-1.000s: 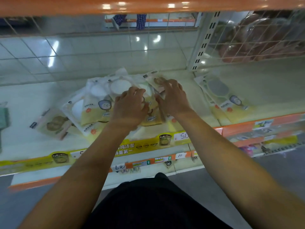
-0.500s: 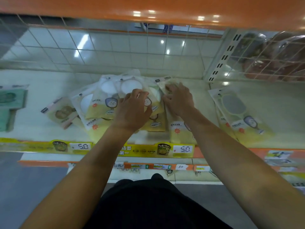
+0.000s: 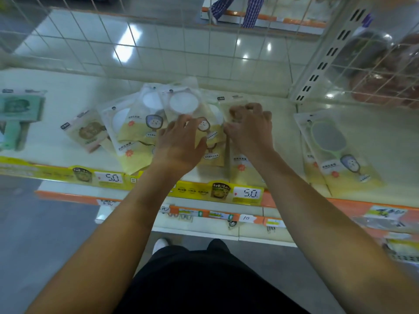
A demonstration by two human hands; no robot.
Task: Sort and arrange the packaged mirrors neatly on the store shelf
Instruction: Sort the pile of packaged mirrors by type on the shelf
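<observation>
Store shelving fills the view: a pale shelf (image 3: 56, 132) with a wire grid back (image 3: 158, 53), through which a glossy tiled floor shows. Yellow price strips (image 3: 108, 177) marked 5.0 run along the shelf's front edge, with orange edging and further tags on the level below.

A loose pile of packaged mirrors (image 3: 140, 132) lies flat at mid-shelf. The packs are clear plastic sleeves with yellow printed lower halves, an orange sun mark and a small cartoon face; white round mirror shapes show through the upper halves. The packs overlap and are fanned at differing angles, not squared to the shelf edge. One brownish pack (image 3: 88, 132) lies at the left margin of the pile, tilted.

The left hand (image 3: 179, 143) rests palm down on the pile, fingers spread moderately and laid over a pack; whether they pinch it cannot be told. The right hand (image 3: 249, 130) is just beside it on the right side of the pile, fingers curled down onto the top of a pack (image 3: 240, 168) whose yellow lower half reaches the shelf front. The image is blurred here, so the exact hold is unclear.

Well apart to the right, a separate stack of packs (image 3: 340, 159) lies flat; its top pack holds a green-framed oval hand mirror. At far left lies a green packaged item (image 3: 18, 114), blurred. Beyond the slotted upright (image 3: 328, 55), brownish bagged goods sit behind wire mesh.
</observation>
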